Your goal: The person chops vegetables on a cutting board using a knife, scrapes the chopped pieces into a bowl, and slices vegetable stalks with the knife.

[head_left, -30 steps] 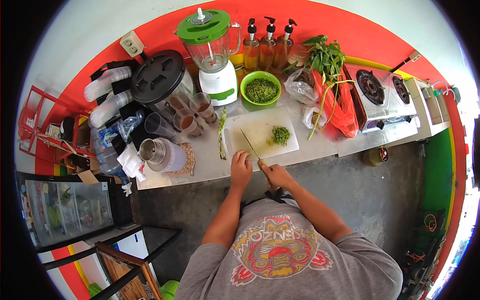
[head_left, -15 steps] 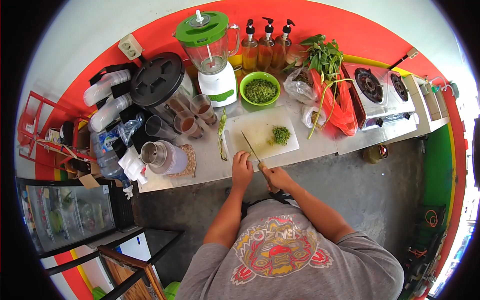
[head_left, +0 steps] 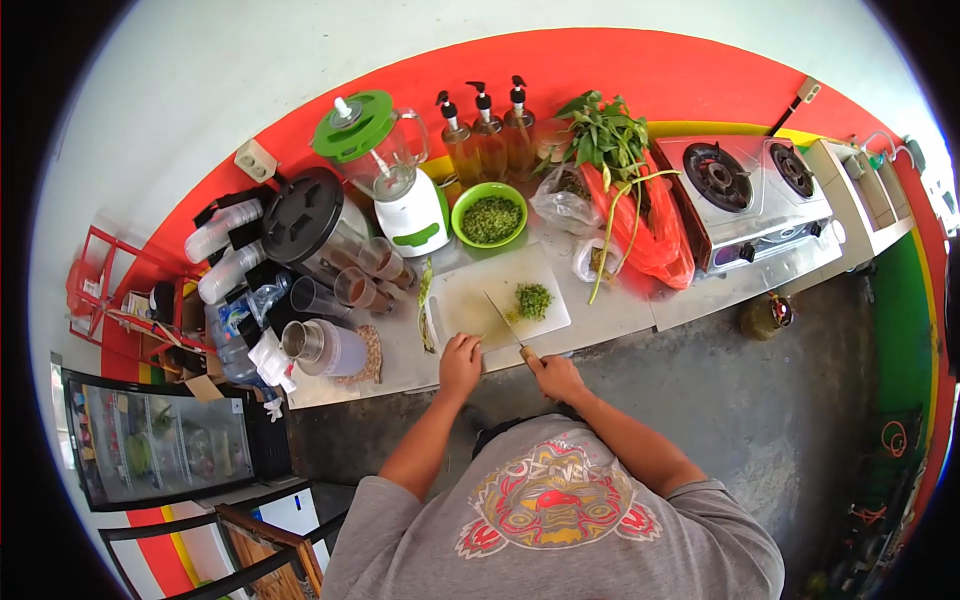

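Observation:
A white cutting board (head_left: pixel 466 291) lies near the counter's front edge, with a pile of finely chopped green leaves (head_left: pixel 533 301) on its right half. My right hand (head_left: pixel 559 379) grips the wooden handle of a knife (head_left: pixel 498 308); the blade slants up and left over the board, beside the pile. At the board's near left edge rests my left hand (head_left: pixel 460 364), its fingers curled and pressed together. Whatever it may hold is hidden. Long green stalks (head_left: pixel 426 304) lie along the board's left side. Behind the board, a green bowl (head_left: pixel 463 238) holds more chopped greens.
A blender (head_left: pixel 413 215) and pump bottles (head_left: pixel 488 143) stand at the back. Plastic cups (head_left: pixel 362 292) and a metal-topped jug (head_left: pixel 335 348) are to the left. On the right are leafy greens in a red bag (head_left: pixel 668 255) and a gas stove (head_left: pixel 722 222).
The view has shifted, moving the counter lower and left. My left hand has drawn away from the knife, widening the gap between my hands. The knife stays in my right hand.

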Demonstrator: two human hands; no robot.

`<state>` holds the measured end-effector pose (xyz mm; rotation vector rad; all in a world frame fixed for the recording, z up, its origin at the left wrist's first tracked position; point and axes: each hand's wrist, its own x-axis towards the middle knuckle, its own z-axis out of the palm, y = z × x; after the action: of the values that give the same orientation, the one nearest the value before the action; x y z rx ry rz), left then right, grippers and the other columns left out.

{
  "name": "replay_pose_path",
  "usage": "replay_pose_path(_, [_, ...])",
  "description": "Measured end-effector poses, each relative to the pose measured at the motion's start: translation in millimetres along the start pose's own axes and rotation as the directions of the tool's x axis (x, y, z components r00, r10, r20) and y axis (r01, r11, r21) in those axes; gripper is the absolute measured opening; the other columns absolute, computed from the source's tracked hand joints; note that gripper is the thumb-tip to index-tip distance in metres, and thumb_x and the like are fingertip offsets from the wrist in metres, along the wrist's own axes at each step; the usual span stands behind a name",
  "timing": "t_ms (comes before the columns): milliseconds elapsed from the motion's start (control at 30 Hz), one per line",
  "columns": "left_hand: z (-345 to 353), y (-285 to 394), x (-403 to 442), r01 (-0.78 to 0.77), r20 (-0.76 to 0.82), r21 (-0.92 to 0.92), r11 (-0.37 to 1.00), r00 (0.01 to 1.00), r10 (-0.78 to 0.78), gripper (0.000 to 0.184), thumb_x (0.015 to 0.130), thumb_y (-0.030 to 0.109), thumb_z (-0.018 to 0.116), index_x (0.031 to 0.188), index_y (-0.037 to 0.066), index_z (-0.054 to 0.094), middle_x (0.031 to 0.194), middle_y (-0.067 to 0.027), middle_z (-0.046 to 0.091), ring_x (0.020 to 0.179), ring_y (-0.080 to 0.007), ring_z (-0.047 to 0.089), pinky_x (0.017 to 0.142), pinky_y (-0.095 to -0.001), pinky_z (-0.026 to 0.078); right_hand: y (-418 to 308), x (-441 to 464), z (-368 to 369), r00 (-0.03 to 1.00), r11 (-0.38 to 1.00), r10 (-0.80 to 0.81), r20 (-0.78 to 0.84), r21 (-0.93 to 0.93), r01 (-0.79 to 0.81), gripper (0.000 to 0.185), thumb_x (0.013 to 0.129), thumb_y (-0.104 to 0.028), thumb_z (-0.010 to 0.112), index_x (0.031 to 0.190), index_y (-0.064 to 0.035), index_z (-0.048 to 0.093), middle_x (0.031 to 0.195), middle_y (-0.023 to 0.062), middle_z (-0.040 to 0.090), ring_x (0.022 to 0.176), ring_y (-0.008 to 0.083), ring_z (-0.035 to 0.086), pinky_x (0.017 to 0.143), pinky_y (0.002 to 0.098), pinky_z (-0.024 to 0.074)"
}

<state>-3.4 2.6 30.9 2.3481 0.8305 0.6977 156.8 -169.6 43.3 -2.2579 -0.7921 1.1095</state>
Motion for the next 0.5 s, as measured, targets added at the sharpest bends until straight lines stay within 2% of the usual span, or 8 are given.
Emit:
replay_pose_path(100, [-16.4,4.3,5.8,-0.127,0.168,0.142,0.982,0.980,0.102,0.016,0.088,0.003,0.063,0.101,0.004,0.072,0.095,-0.0093,0.066,0.095,-0.0305,0.063,0.082,-0.0416,0.053,27.7,16.6,-0.8,0.998,0.998,-0.045,-0.036,-0.051,0.043,0.059,0.102,-0.053,0.047,0.090,-0.0005,0.071,0.064,0.0119,0.069,0.058,0.0242,0.071,0.058,0.0395,0.0575])
replay_pose_path(233, [-32.3,9.5,13.6,-0.181,0.271,0.161,0.970,0.953,0.133,0.023,0.084,0.000,0.062,0.104,0.005,0.073,0.097,-0.0086,0.065,0.095,-0.0310,0.062,0.083,-0.0421,0.053,26.4,14.8,-19.0,0.997,0.997,-0.064,-0.053,-0.052,0.061,0.060,0.102,-0.053,0.046,0.089,-0.0009,0.071,0.065,0.0109,0.070,0.057,0.0236,0.070,0.058,0.0388,0.0566])
replay_pose_path(300, [-33.5,13.5,12.7,-0.148,0.257,0.164,0.975,0.961,0.102,0.024,0.084,-0.001,0.062,0.105,0.005,0.073,0.098,-0.0085,0.065,0.095,-0.0310,0.062,0.083,-0.0422,0.053,18.1,6.2,-23.6,0.997,0.996,-0.082,0.008,0.042,0.082,0.057,0.100,-0.051,0.049,0.095,0.0005,0.073,0.075,0.0199,0.072,0.079,0.0389,0.073,0.080,0.0481,0.0561])
replay_pose_path(333, [-32.2,14.3,9.8,-0.132,0.251,0.170,0.977,0.964,0.087,0.025,0.085,-0.001,0.061,0.106,0.006,0.073,0.099,-0.0083,0.065,0.095,-0.0311,0.062,0.083,-0.0423,0.053,16.4,1.8,-20.4,0.998,0.997,-0.067,0.013,0.032,0.067,0.057,0.100,-0.051,0.049,0.095,0.0005,0.073,0.075,0.0199,0.072,0.079,0.0389,0.073,0.080,0.0481,0.0561])
replay_pose_path(400, [-22.8,13.5,6.5,-0.092,0.226,0.159,0.983,0.973,0.054,0.027,0.085,-0.002,0.061,0.108,0.006,0.072,0.100,-0.0082,0.064,0.096,-0.0305,0.061,0.083,-0.0419,0.053,10.8,1.2,-19.6,0.997,0.966,-0.049,0.055,0.256,0.033,0.053,0.102,-0.046,0.053,0.084,0.0017,0.068,0.063,0.0099,0.067,0.055,0.0210,0.068,0.061,0.0361,0.0550])
replay_pose_path(433, [-19.9,12.7,6.6,-0.085,0.205,0.135,0.987,0.977,0.056,0.027,0.085,-0.002,0.061,0.108,0.006,0.072,0.099,-0.0083,0.064,0.096,-0.0304,0.061,0.083,-0.0417,0.053,8.6,3.4,-19.8,0.993,0.966,-0.030,0.116,0.257,-0.001,0.049,0.102,-0.041,0.056,0.084,0.0037,0.066,0.065,0.0102,0.066,0.054,0.0196,0.066,0.057,0.0354,0.0536])
replay_pose_path(500, [-22.2,9.8,7.0,-0.076,0.195,0.111,0.991,0.979,0.054,0.027,0.085,-0.002,0.061,0.108,0.007,0.073,0.099,-0.0084,0.064,0.096,-0.0302,0.061,0.083,-0.0416,0.053,1.6,1.7,-16.2,0.993,0.952,-0.024,0.119,0.306,-0.013,0.049,0.103,-0.040,0.055,0.086,0.0043,0.066,0.066,0.0104,0.066,0.054,0.0192,0.066,0.056,0.0351,0.0531])
